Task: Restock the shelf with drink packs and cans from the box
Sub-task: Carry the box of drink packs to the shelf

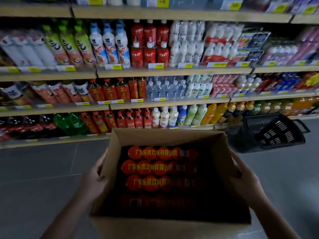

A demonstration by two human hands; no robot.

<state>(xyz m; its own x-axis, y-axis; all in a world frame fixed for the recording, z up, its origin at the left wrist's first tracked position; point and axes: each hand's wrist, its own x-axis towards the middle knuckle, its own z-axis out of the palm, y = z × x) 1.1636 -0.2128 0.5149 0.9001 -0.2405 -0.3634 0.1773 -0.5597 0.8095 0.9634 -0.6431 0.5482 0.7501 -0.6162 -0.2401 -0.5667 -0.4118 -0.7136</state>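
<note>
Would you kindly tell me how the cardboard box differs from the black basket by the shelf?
The box is brown cardboard with solid walls; the basket is black with slotted walls. The box is held between the left hand and right hand; the basket sits on the floor, untouched. The box holds red-topped drink packs; nothing shows in the basket. Both are open on top.

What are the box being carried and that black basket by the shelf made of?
The box looks like plain brown cardboard: matte, with creased fold-out flaps and raw cut edges. The basket seems to be moulded black plastic, judging by its regular slotted walls and slight sheen, though the dim light leaves that open.
</note>
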